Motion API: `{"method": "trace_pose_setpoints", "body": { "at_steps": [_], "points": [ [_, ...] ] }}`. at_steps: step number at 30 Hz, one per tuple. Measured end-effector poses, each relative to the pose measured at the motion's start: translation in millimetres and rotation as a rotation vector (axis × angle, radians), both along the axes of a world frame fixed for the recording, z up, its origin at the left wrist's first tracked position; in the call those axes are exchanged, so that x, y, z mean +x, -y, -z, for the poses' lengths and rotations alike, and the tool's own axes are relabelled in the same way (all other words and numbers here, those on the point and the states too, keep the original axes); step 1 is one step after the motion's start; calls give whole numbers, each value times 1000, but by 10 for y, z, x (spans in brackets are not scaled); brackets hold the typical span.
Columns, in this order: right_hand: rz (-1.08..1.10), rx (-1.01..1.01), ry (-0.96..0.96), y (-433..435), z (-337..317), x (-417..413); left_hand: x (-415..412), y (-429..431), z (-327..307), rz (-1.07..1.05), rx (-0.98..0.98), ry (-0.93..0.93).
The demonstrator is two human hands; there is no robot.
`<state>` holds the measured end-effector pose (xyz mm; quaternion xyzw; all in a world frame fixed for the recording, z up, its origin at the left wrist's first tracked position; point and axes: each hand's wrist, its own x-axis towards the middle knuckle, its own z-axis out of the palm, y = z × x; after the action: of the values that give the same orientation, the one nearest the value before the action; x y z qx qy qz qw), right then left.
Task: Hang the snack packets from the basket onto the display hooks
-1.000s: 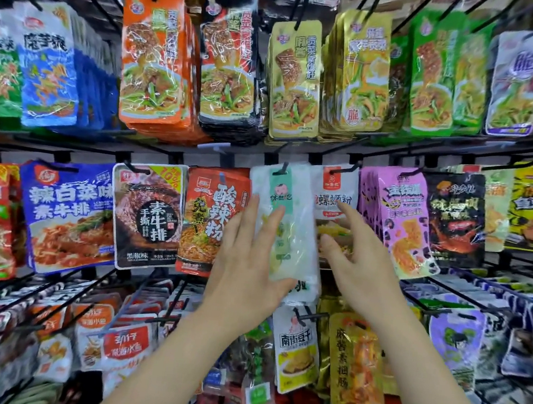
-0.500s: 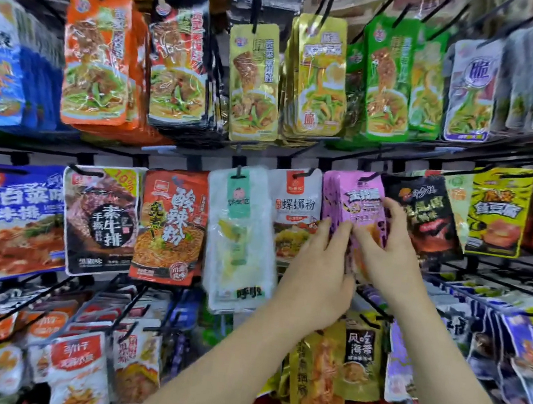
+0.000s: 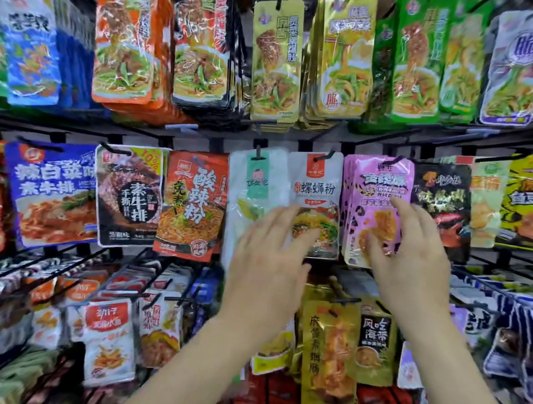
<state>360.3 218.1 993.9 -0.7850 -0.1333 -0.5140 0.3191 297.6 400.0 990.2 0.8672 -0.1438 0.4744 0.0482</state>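
The left hand (image 3: 269, 251) withdraws toward 9 o'clock, spread and empty; the right hand (image 3: 413, 260), fingers relaxed, touches the pink packets (image 3: 375, 187), apparently now hung.

Single head-worn wide-angle cam, faces fwd at display rack (image 3: 154, 131), close up, rack fills whole view.

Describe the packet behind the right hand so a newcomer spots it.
On the middle rail, find the white noodle packet. Just right of it hangs the pink packet, partly behind the right hand. Its neighbours are white and black; it alone is pink.
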Motion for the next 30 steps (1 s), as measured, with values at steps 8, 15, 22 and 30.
{"method": "trace_pose_setpoints", "body": {
  "at_steps": [8,15,22,30],
  "points": [
    [57,-65,78,-144,93,13,94,-381,146,-110,-57,-95],
    [19,-83,28,-207,120,-118,68,-232,129,-144,-31,-12],
    [-503,-68,-428,-770,107,-549,16,-341,204,0,-364,30],
    [-330,-251,-516,-979,194,-531,-20,-322,320,93,-587,-196]
  ]
}}
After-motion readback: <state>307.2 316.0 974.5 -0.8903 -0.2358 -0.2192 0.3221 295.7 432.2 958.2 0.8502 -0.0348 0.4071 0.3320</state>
